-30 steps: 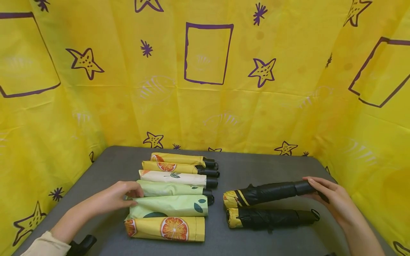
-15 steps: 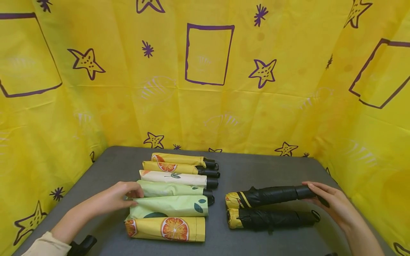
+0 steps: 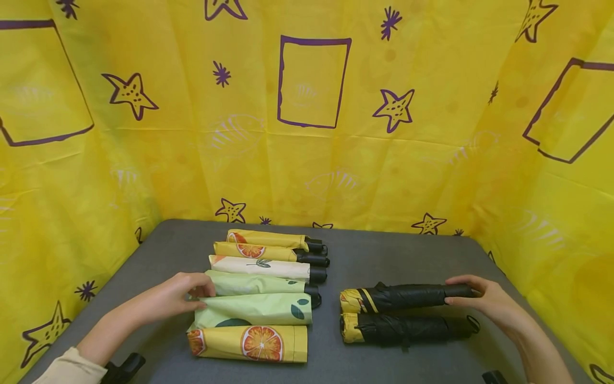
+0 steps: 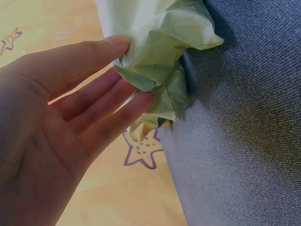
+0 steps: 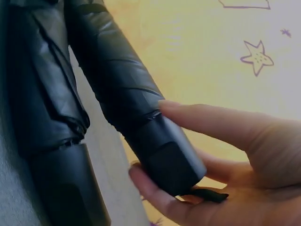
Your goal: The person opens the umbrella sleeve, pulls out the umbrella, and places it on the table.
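Thumb and fingers of the right hand (image 3: 494, 303) close round the black handle (image 5: 164, 155) of a folded black umbrella (image 3: 408, 297), whose yellow patterned end points toward the left edge of the grey desk (image 3: 412, 250); a dark strap (image 5: 209, 194) shows by the handle's end. Just beside it, toward the near edge, lies a second umbrella (image 3: 412, 327), also black and yellow-ended. Across the desk, the left hand (image 3: 182, 294) pinches the left-edge end of a pale green sleeve (image 3: 259, 308), thumb in front and fingers behind, with fingertips close to a green umbrella (image 3: 256, 284). In that row, left of the desk's middle, a yellow sleeve (image 3: 223, 344) with orange slices lies nearest the near edge; toward the far edge, beyond the green umbrella, come a cream umbrella (image 3: 283, 270) and two yellow umbrellas (image 3: 275, 252). A yellow curtain (image 3: 192, 176) hangs behind the far edge.
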The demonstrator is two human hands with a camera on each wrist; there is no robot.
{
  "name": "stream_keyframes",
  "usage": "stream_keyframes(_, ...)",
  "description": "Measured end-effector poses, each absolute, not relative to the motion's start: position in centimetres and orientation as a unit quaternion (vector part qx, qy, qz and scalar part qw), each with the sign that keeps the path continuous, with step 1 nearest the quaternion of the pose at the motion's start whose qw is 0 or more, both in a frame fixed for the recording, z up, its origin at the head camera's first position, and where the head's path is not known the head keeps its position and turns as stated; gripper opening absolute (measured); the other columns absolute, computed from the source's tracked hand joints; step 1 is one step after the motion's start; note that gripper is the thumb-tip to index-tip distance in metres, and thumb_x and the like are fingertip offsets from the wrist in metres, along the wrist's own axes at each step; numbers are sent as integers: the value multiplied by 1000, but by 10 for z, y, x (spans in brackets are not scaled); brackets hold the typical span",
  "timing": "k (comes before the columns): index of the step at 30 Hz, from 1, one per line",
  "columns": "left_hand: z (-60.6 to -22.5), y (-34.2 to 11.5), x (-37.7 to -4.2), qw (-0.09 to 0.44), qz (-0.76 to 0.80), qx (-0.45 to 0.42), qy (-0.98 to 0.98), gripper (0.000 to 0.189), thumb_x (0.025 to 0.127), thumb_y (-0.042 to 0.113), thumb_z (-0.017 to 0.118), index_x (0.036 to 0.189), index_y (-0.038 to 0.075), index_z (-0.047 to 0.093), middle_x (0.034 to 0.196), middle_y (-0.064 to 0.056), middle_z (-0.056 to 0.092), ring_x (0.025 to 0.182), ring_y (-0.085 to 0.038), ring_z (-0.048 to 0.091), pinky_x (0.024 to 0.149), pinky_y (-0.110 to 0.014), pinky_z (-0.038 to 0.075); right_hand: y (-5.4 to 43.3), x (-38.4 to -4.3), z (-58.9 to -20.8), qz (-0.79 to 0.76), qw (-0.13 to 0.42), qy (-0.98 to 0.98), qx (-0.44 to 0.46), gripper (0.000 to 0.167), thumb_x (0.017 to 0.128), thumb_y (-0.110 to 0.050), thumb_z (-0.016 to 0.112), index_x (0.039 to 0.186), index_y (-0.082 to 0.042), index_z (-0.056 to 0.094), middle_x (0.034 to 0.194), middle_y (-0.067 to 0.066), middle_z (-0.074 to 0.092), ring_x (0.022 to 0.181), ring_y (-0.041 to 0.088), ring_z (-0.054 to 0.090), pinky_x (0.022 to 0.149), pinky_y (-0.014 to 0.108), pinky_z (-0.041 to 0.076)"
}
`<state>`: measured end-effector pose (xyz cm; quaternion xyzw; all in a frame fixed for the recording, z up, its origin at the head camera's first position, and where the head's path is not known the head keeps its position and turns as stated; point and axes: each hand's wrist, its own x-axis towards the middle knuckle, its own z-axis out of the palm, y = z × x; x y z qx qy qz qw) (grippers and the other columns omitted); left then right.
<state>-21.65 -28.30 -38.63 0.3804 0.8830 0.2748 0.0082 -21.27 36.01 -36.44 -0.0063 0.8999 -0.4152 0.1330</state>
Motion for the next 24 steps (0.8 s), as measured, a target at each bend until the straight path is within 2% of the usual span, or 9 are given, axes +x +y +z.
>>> stream_keyframes(3,-386,-283,-216,8,275,383,882,17,83,9,75,95,17,65,93,5,67,84,-2,61,69,-25,55,361,-214,-365,-396,130,909,-21,57,90,-32,70,134,0,53,143,30,43,123,44,47,86,44,49)
stream_keyframes(7,-386,-283,-216,10,274,381,883,18,83,9,75,95,17,65,93,5,67,84,-2,61,69,-25,55,362,-215,-365,-392,137,908,-53,57,88,-27,72,133,4,53,132,28,55,105,29,61,78,39,52)
stream_keyframes(10,-385,-282,-217,14,273,378,884,18,83,9,75,95,17,65,93,5,67,84,-1,61,69,-25,55,362,-216,-367,-403,151,899,-85,56,88,-21,72,132,8,52,121,26,62,91,19,65,73,35,54)
stream_keyframes(13,-385,-282,-217,14,272,377,885,18,83,9,75,95,17,65,92,6,67,84,-1,61,69,-24,55,363,-217,-369,-406,157,894,-109,55,87,-16,71,130,11,52,117,27,64,86,18,66,70,33,55)
stream_keyframes(16,-385,-282,-216,11,272,380,884,18,83,9,75,95,17,65,92,6,67,83,-1,60,68,-24,54,362,-220,-372,-387,151,902,-114,52,86,-15,72,128,10,55,119,30,62,92,24,65,70,34,54)
stream_keyframes(20,-386,-282,-216,8,275,384,881,18,83,9,75,95,17,65,92,5,67,83,0,60,68,-25,54,361,-223,-378,-360,140,914,-119,47,85,-13,73,124,7,58,121,33,59,103,40,61,73,39,53)
stream_keyframes(24,-386,-283,-216,4,276,388,880,18,83,8,75,95,17,65,92,5,67,83,0,60,68,-25,54,361,-225,-384,-355,138,916,-126,45,83,-10,73,121,7,59,121,36,58,106,49,58,74,44,54)
